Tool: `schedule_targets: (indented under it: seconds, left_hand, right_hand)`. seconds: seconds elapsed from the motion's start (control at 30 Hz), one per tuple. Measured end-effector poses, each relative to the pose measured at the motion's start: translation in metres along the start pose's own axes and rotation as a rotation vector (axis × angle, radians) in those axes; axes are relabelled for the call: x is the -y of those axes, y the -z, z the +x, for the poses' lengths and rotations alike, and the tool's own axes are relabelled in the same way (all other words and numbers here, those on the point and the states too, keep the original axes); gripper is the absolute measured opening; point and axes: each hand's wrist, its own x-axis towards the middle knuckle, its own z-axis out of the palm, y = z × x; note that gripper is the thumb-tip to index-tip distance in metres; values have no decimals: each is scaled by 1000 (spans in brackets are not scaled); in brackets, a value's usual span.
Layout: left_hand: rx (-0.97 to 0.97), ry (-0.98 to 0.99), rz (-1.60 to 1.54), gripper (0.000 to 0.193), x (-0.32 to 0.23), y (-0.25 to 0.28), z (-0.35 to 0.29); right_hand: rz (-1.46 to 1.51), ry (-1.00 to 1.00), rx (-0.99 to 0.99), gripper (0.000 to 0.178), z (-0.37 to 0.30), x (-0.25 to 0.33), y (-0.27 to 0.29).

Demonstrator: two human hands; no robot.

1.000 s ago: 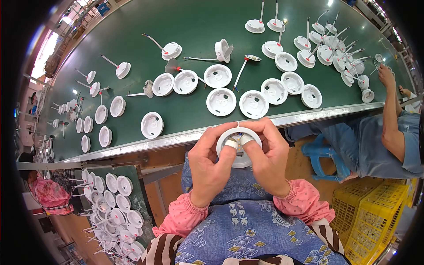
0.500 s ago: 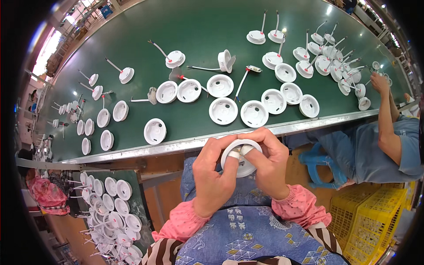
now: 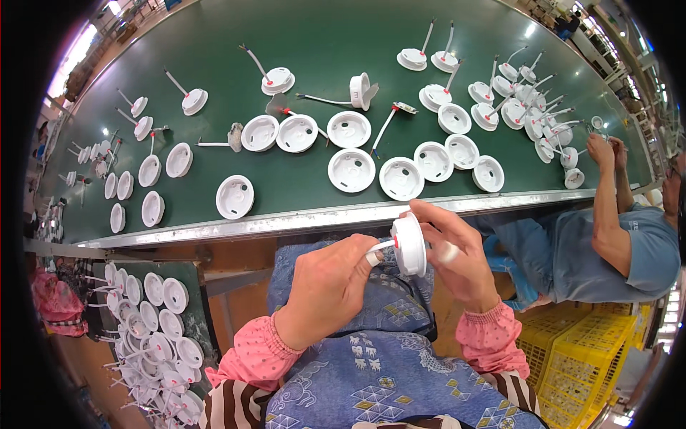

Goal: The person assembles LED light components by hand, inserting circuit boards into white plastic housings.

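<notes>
While facing the green table | short of its near edge, spreading right hand, pinching with left hand | there too, holding round white housing by white cable, cannot tell if touching right hand

My fingers hold one wired white housing before the green surface. Across its middle I count ten open white cups and one wired board. At its right, one co-worker; the overlapping housings there I can't number.
</notes>
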Motion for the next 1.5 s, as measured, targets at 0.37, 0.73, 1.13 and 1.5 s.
schedule_targets:
  seconds: [0.37,0.73,1.13,1.5]
  left_hand:
    - [-10,-55,-74,12,11,14,1]
    - [172,154,-135,13,20,26,17]
    - [-135,-234,1170,11,56,133,268]
    - [341,-216,1703,14,134,128,346]
  right_hand:
    - [-96,-269,99,79,6,10,-9]
    - [-233,-104,116,81,6,10,-6]
    - [-593,369,-521,39,7,30,66]
    - [-864,416,-537,34,11,37,92]
